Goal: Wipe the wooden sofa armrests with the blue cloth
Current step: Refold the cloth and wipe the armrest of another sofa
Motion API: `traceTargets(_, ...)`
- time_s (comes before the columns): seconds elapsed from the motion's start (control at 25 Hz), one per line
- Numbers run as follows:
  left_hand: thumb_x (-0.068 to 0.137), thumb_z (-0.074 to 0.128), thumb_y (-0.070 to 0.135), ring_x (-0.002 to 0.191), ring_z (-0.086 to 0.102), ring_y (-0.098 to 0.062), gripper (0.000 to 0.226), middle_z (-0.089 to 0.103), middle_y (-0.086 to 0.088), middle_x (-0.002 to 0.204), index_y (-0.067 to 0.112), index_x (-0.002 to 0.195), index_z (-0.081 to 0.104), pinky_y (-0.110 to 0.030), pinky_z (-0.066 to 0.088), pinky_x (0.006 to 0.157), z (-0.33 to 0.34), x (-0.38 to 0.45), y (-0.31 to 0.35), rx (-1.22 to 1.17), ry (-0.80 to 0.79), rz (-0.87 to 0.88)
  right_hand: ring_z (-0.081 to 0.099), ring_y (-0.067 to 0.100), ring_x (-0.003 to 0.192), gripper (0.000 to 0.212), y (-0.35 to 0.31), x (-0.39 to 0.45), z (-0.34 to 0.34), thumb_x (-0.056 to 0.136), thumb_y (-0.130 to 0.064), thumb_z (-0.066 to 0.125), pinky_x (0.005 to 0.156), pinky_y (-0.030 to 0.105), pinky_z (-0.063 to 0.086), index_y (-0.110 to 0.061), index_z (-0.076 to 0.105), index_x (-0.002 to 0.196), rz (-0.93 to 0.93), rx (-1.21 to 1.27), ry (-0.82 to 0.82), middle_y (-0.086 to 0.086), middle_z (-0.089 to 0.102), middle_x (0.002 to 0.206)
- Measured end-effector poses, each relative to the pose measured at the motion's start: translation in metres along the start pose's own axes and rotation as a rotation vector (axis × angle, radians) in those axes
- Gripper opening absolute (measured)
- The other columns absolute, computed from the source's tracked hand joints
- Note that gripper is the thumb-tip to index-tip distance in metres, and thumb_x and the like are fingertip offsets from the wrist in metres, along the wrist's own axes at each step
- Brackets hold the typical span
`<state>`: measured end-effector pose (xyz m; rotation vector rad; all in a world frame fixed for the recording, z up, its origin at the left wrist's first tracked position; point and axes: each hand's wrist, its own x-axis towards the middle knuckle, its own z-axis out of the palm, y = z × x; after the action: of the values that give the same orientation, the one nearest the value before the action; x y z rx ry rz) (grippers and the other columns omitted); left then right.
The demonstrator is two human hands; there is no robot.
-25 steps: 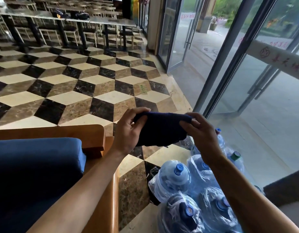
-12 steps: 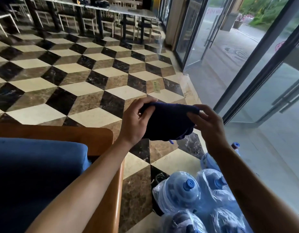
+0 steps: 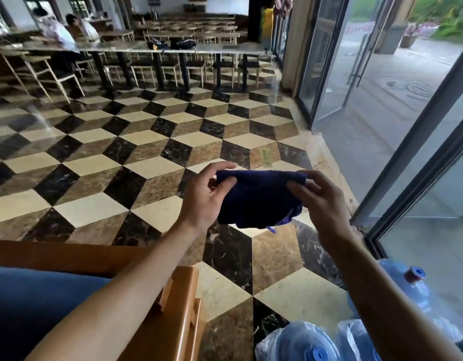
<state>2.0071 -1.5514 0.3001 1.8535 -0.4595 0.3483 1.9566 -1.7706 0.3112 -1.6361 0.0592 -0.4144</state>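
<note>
I hold a folded dark blue cloth (image 3: 256, 198) in mid-air over the tiled floor, stretched between both hands. My left hand (image 3: 203, 198) pinches its left edge with thumb and fingers. My right hand (image 3: 321, 201) grips its upper right corner. Below and to the left stands the sofa with its wooden armrest (image 3: 173, 316) and wooden front rail (image 3: 69, 256). My left forearm passes over the armrest. The cloth hangs well above and beyond the armrest, touching none of the wood.
A blue seat cushion (image 3: 29, 308) fills the sofa at lower left. Several plastic-wrapped water jugs (image 3: 303, 342) stand on the floor at lower right. Glass doors (image 3: 381, 100) line the right side. Tables, chairs and seated people (image 3: 69, 29) are at the far back.
My view has tilted up, showing more of the room and less of the jugs. Both hands still hold the cloth, which is now pulled out a little wider between them.
</note>
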Motion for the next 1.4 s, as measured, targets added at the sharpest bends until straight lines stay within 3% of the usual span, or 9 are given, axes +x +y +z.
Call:
traceTargets(0.08, 0.096, 0.064, 0.019, 0.095, 0.063, -0.003, 0.022, 0.067, 0.015, 0.107, 0.034, 0.111, 0.064, -0.011, 0.05, 0.075, 0.014, 0.026, 0.0, 0.014, -0.003, -0.015, 0.07, 0.004, 0.075, 0.019, 0.003, 0.028, -0.009, 0.091, -0.004, 0.066, 0.064, 0.02, 0.056, -0.023, 0.069, 0.096, -0.01, 0.005, -0.006, -0.007, 0.076, 0.08)
traceTargets(0.32, 0.092, 0.066, 0.027, 0.091, 0.067, -0.012, 0.02, 0.07, 0.013, 0.106, 0.039, 0.108, 0.067, -0.039, 0.06, 0.078, 0.024, 0.086, -0.027, 0.027, 0.059, -0.025, 0.071, 0.009, 0.078, 0.021, 0.016, 0.096, -0.003, 0.09, -0.006, 0.066, 0.069, 0.03, 0.058, -0.027, 0.07, 0.091, -0.017, -0.016, -0.021, -0.005, 0.076, 0.081)
traceTargets(0.48, 0.092, 0.067, 0.026, 0.093, 0.068, -0.014, 0.019, 0.071, 0.012, 0.108, 0.034, 0.11, 0.068, -0.044, 0.059, 0.079, 0.014, 0.132, -0.063, 0.017, 0.101, -0.049, 0.07, 0.007, 0.076, 0.019, 0.024, 0.152, 0.028, 0.092, -0.006, 0.064, 0.069, 0.025, 0.059, -0.025, 0.068, 0.092, -0.014, -0.029, -0.07, -0.007, 0.076, 0.079)
traceTargets(0.84, 0.092, 0.069, 0.022, 0.089, 0.068, -0.011, 0.017, 0.071, 0.013, 0.099, 0.031, 0.107, 0.068, -0.029, 0.055, 0.076, -0.027, 0.25, -0.156, -0.007, 0.174, -0.044, 0.071, 0.007, 0.079, 0.015, 0.051, 0.285, 0.12, 0.093, -0.006, 0.062, 0.069, 0.027, 0.059, -0.019, 0.067, 0.098, -0.017, -0.049, -0.131, -0.006, 0.075, 0.082)
traceTargets(1.04, 0.092, 0.069, 0.016, 0.083, 0.065, -0.003, 0.017, 0.069, 0.017, 0.096, 0.027, 0.105, 0.068, -0.022, 0.052, 0.073, -0.045, 0.298, -0.184, -0.019, 0.219, -0.026, 0.069, 0.003, 0.075, 0.011, 0.06, 0.34, 0.159, 0.093, -0.006, 0.063, 0.062, 0.018, 0.053, -0.01, 0.066, 0.103, -0.029, -0.052, -0.158, -0.001, 0.073, 0.085)
traceTargets(1.28, 0.091, 0.069, 0.019, 0.087, 0.067, -0.024, 0.016, 0.073, 0.001, 0.096, 0.026, 0.105, 0.069, -0.042, 0.056, 0.077, -0.054, 0.341, -0.219, 0.002, 0.331, -0.072, 0.07, 0.012, 0.083, 0.009, 0.082, 0.41, 0.197, 0.094, -0.009, 0.064, 0.071, 0.028, 0.058, -0.012, 0.067, 0.101, -0.008, 0.023, -0.247, 0.005, 0.075, 0.093)
traceTargets(1.4, 0.091, 0.068, 0.017, 0.092, 0.068, -0.022, 0.017, 0.073, -0.001, 0.102, 0.022, 0.107, 0.069, -0.043, 0.056, 0.083, -0.058, 0.361, -0.235, 0.061, 0.426, -0.058, 0.069, 0.014, 0.086, 0.007, 0.095, 0.45, 0.22, 0.093, -0.01, 0.066, 0.077, 0.032, 0.056, -0.016, 0.067, 0.096, -0.009, 0.08, -0.338, 0.007, 0.075, 0.095)
